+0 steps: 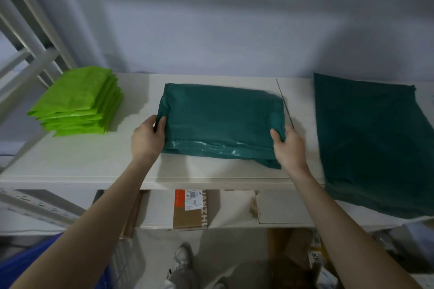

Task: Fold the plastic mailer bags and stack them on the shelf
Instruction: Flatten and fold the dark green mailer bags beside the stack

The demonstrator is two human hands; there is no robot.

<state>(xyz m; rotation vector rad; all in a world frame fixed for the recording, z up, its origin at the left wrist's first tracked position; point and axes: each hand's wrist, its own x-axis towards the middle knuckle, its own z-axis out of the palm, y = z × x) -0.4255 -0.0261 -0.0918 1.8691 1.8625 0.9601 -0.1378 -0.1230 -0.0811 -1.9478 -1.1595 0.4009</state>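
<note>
On the shelf (94,162), both hands' fingers (162,122) curled around folded green mailers (223,122), lime stack (77,101) left.

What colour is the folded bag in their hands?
Dark green; the folded bag shows clearly in the head view.

A plain bluish-grey wall (211,19) rises behind the white shelf (94,159). White metal uprights (35,37) stand at the shelf's left end. Below the shelf, a cardboard box (190,211) sits above a dim floor (234,260).
</note>
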